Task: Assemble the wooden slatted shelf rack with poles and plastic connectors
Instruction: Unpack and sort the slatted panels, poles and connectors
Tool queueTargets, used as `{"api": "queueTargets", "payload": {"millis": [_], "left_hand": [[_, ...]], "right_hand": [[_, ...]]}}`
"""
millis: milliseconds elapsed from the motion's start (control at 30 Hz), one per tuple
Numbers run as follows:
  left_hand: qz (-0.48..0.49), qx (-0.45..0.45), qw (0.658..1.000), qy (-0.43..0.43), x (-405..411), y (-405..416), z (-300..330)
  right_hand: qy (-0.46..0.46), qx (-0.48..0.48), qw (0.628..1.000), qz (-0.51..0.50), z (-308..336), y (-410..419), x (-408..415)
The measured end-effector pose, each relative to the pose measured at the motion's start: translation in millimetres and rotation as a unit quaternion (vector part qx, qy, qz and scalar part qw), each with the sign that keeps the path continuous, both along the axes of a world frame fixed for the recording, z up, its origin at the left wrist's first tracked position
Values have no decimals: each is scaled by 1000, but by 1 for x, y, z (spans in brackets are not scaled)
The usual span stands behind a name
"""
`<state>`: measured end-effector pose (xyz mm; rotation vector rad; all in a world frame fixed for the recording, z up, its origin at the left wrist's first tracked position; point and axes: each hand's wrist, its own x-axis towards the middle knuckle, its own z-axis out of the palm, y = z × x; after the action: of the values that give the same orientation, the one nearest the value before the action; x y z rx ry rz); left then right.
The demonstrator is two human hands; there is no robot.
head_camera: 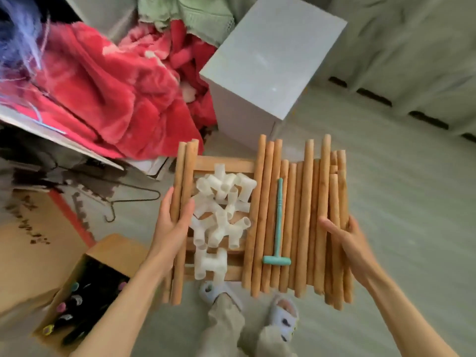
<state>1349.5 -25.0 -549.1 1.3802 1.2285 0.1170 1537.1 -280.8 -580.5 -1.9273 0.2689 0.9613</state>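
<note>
I carry a wooden slatted shelf panel [224, 163] level in front of me, above my feet. On it lie several wooden poles [304, 222] side by side, a heap of white plastic connectors [221, 215] and a small teal plastic mallet [277, 228]. My left hand [173, 217] grips the left edge, thumb over two poles [183, 202] there. My right hand [342, 235] grips the right edge, thumb on top of the outer poles, fingers underneath and hidden.
A white box-shaped cabinet [268, 73] stands just beyond the panel. Red blankets [103, 94] are piled at the left, with a wire hanger [134, 199] on the floor. An open cardboard box [85, 300] of bottles sits at lower left. My slippered feet [283, 313] are below.
</note>
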Motion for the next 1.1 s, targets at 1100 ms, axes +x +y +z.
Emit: {"api": "queueTargets", "payload": {"millis": [1100], "left_hand": [[-359, -112, 922, 87, 95, -196, -537]], "right_hand": [[-2, 6, 976, -217, -512, -294, -56]]}}
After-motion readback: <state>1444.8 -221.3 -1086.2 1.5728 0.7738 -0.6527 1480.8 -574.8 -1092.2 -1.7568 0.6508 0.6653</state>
